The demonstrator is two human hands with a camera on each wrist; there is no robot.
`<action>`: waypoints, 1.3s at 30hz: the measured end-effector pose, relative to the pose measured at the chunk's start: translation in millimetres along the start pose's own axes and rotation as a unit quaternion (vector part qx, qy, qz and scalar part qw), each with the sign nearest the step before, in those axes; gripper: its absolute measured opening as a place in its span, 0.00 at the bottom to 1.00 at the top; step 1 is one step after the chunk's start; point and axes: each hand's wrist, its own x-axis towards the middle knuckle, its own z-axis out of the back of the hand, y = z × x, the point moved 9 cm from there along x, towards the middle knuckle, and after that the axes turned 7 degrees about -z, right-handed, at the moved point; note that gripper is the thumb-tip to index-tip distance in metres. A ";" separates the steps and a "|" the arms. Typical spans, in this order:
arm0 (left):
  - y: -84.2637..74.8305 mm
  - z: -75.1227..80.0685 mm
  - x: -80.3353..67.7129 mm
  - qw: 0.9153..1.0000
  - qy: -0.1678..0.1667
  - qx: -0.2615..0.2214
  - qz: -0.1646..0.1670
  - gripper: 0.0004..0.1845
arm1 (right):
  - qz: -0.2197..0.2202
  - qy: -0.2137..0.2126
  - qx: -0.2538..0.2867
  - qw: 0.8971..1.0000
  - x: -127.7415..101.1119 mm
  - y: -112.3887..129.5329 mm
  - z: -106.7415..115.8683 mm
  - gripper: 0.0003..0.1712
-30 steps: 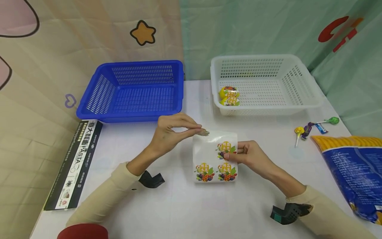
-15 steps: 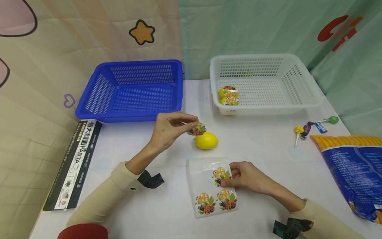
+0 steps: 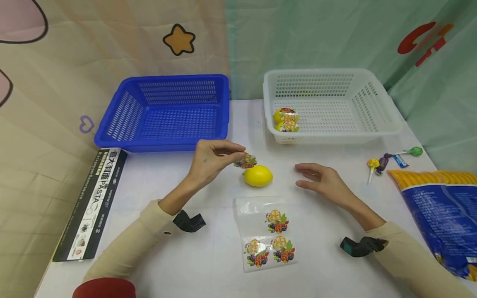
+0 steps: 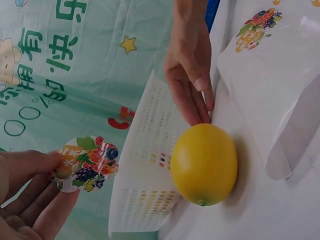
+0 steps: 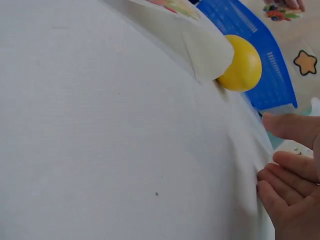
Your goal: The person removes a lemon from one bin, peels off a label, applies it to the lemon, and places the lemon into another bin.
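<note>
Between thumb and fingers my left hand (image 3: 212, 161) pinches a round fruit-print sticker (image 4: 89, 164), held just above and left of a yellow lemon (image 3: 258, 176) on the table. My right hand (image 3: 326, 184) hovers to the lemon's right, fingers loosely extended and holding nothing. Nearer the front edge lies the sticker sheet (image 3: 255, 225), a white backing with three fruit stickers left on it and a bare patch at its upper left. The left wrist view shows the lemon (image 4: 204, 165) without a sticker on its visible side.
Behind stand a blue basket (image 3: 162, 147) and a white basket (image 3: 335, 134) holding stickered lemons (image 3: 286, 120). A pasta box (image 3: 91, 207) lies at left. Lollipops (image 3: 372, 163), wrapped candies (image 3: 383, 162) and a blue-and-yellow bag (image 3: 439, 219) lie at right.
The left hand has peeled the sticker away from the sheet. The right hand brought the sheet down toward the front, uncovering the lemon, then let go and moved up and right.
</note>
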 end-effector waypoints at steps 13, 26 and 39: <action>9.7 -12.0 2.7 0.999 0.015 -0.023 0.035 0.08 | 0.109 0.131 0.066 0.983 40.2 50.4 -65.2 0.47; 17.9 -30.4 -1.0 0.995 0.032 -0.062 0.073 0.08 | 0.132 0.118 0.032 0.984 46.1 80.0 -74.7 0.41; 17.2 -32.4 -5.1 0.998 0.015 -0.055 0.035 0.07 | 0.146 0.148 0.102 0.973 38.7 96.9 -74.1 0.41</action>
